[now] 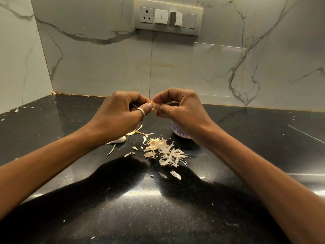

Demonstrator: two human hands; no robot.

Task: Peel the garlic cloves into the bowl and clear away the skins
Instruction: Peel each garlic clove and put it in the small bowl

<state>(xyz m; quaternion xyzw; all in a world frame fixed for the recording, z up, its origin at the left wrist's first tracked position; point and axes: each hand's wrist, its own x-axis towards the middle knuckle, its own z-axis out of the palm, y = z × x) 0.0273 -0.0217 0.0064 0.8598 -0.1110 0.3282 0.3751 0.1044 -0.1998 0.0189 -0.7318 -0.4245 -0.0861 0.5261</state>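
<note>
My left hand (121,110) and my right hand (177,110) meet above the counter, and their fingertips pinch one small garlic clove (153,104) between them. Only a sliver of the clove shows. A ring sits on my left thumb. The bowl (180,133), white with a blue pattern, stands behind and under my right hand, mostly hidden. An unpeeled white clove (118,140) lies on the counter under my left wrist. A heap of papery skins (164,152) is spread on the black counter (88,173) below my hands.
Loose skin flakes (175,174) lie nearer to me on the glossy black counter. A marble-patterned wall (105,67) closes the back and left side. A switch panel with a socket (168,15) is mounted high on the wall.
</note>
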